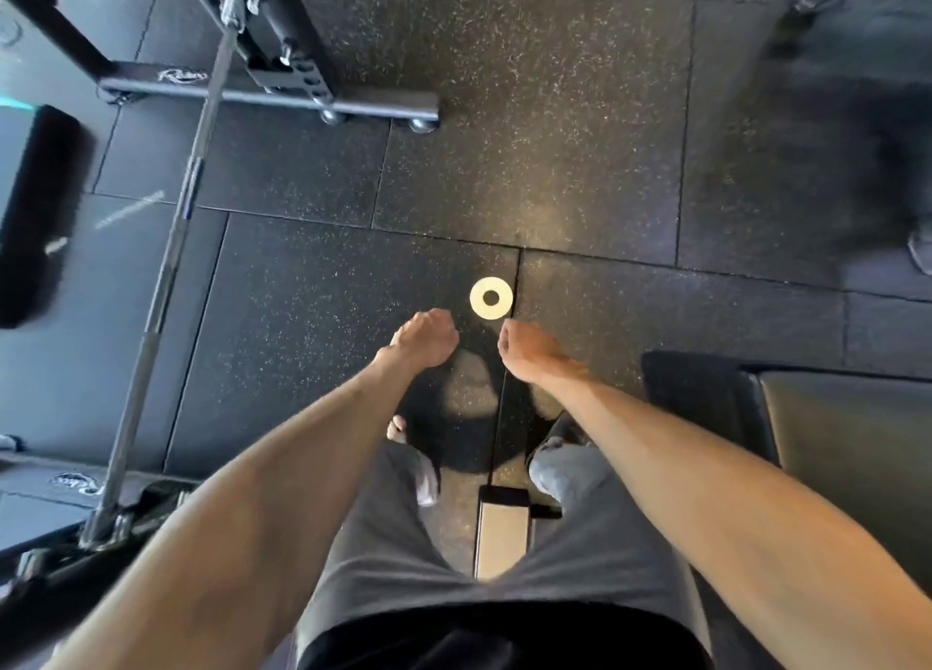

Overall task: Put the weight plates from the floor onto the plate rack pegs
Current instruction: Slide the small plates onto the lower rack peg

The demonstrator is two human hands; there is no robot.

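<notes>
You stand over a small pale weight plate (491, 297), lying flat at the corner of a rubber floor tile (312, 316), just beyond your knuckles. Your left hand (423, 339) and right hand (524, 351) hang curled and empty either side, seemingly poised for the pickup.

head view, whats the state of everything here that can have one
weight plate: flat on the floor, untouched, not yet racked
left hand: fingers curled, holds nothing, just short of the plate
right hand: fingers curled, holds nothing
barbell: lying across the rack
</notes>
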